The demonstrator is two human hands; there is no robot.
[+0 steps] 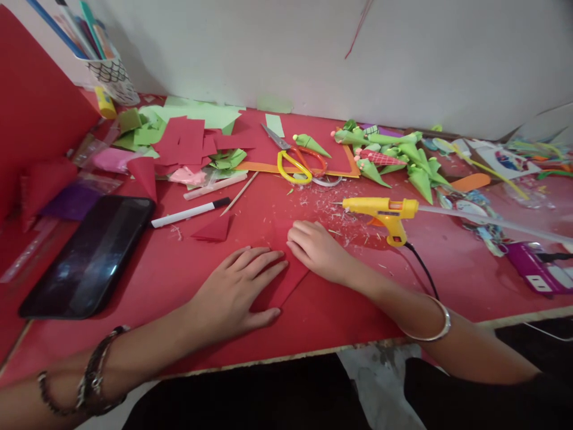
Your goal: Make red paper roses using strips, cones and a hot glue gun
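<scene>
A piece of red paper (286,280) lies on the red table (340,316) near the front edge. My left hand (233,292) rests flat on it, fingers stretched out and together. My right hand (316,248) presses down on the paper's upper part with fingers curled over the fold. A small folded red triangle (213,230) lies just beyond my left hand. A yellow glue gun (385,212) stands to the right of my right hand, its black cord (423,266) running toward my forearm.
A black phone (92,254) lies at the left. A white marker (190,212), a wooden stick (239,194), yellow-and-red scissors (295,161), red and green paper scraps (183,137), green paper cones (398,158), a pen cup (111,74) and a purple power strip (537,269) crowd the table.
</scene>
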